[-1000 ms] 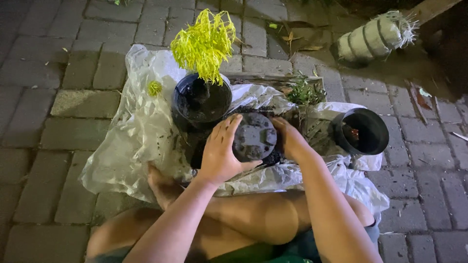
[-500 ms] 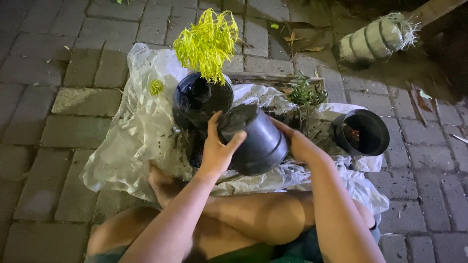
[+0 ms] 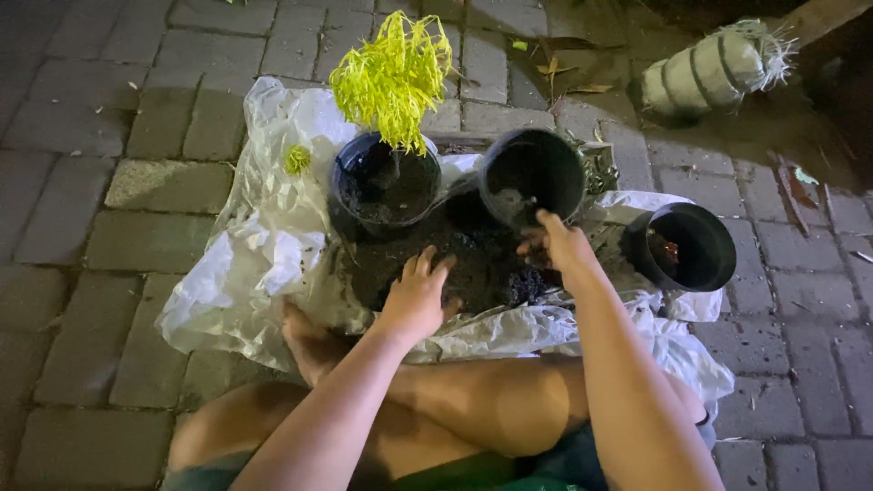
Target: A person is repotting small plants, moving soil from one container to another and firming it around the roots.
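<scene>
A person sits cross-legged on a grey brick pavement (image 3: 109, 195), seen from above, with a crumpled sheet of clear white plastic (image 3: 250, 264) spread in front of the legs. A pile of dark loose soil (image 3: 482, 264) lies on the middle of the sheet. The left hand (image 3: 418, 295) rests palm down on the near edge of the soil, its fingers spread open and holding nothing. The right hand (image 3: 556, 245) reaches over the soil just below an empty round black plastic pot (image 3: 532, 175), which tilts with its mouth toward the camera at the far side of the pile; the fingers are loosely curled, and whether they hold soil cannot be told. Just left of that pot stands a second black pot (image 3: 384, 186) holding a bright yellow-green feathery plant (image 3: 393, 75). A third black pot (image 3: 682, 245) sits on the plastic to the right, apart from the hands. A pale ribbed cylinder (image 3: 705, 73) lies on the bricks at the upper right.
</scene>
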